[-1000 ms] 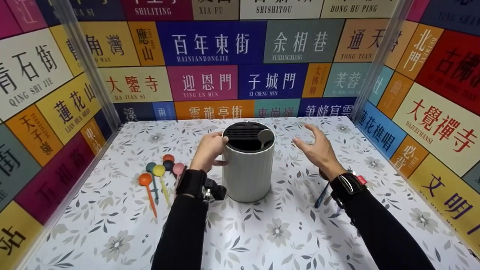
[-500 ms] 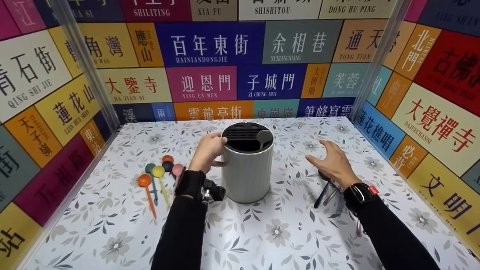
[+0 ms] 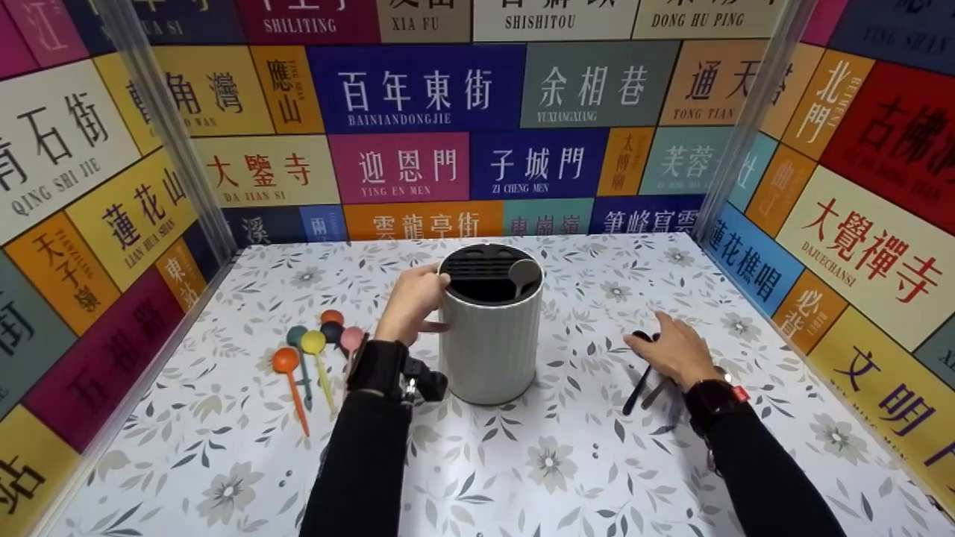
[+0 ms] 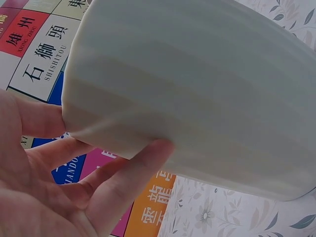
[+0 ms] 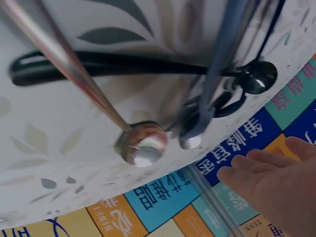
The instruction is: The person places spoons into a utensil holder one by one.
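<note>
A white ribbed utensil holder (image 3: 489, 350) with a black slotted insert (image 3: 477, 287) stands mid-table, a grey spoon (image 3: 525, 273) upright inside it. My left hand (image 3: 409, 302) grips its left side near the rim; in the left wrist view the thumb (image 4: 155, 150) presses the outer wall (image 4: 197, 94). Low over several metal and dark spoons at the right, my right hand (image 3: 677, 350) has its fingers spread and partly covers them. The right wrist view shows a black-handled spoon (image 5: 133, 64), a copper-toned spoon (image 5: 143, 143) and a blurred bluish handle (image 5: 219, 59) beside that hand (image 5: 281, 185).
Left of the holder lie several colourful spoons, among them an orange one (image 3: 285, 360), a yellow one (image 3: 314, 341) and a pink one (image 3: 352, 338). A floral cloth (image 3: 552, 477) covers the table. Panels with street-name signs (image 3: 418, 86) wall in the back and both sides.
My right hand has moved away from the holder, rightward and down to the metal spoons. The left hand has stayed at the holder, which has hardly moved.
</note>
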{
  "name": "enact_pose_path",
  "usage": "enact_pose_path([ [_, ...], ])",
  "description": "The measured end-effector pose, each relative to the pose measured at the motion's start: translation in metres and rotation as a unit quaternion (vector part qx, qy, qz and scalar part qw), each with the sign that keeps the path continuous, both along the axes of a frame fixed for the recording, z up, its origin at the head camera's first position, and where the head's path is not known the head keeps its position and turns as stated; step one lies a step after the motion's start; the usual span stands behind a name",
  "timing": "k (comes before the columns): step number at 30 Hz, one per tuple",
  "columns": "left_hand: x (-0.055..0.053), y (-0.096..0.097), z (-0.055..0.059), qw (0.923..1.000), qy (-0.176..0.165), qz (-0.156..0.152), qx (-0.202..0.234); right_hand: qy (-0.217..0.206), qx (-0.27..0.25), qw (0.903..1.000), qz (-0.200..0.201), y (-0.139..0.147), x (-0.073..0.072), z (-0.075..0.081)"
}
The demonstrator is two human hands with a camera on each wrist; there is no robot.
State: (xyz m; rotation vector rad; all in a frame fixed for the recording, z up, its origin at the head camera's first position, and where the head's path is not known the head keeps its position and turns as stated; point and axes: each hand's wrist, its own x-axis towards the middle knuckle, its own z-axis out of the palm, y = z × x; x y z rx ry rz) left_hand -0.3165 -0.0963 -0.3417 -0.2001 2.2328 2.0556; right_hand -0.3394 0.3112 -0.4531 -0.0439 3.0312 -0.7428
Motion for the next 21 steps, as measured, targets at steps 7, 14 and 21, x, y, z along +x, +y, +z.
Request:
enact_pose_path([
  [7, 0.001, 0.000, 0.000, 1.0000, 0.004, 0.000, -0.001, -0.020, 0.030, 0.9993, -0.010, 0.006, 0.002, -0.018],
  [14, 0.002, 0.001, 0.000, 1.0000, 0.005, 0.000, 0.001, 0.015, 0.070, 0.9972, -0.022, 0.006, 0.001, -0.025],
  [21, 0.002, 0.001, 0.000, 0.9999, 0.013, 0.001, -0.004, 0.054, 0.085, 0.9932, -0.058, -0.003, -0.002, -0.030],
])
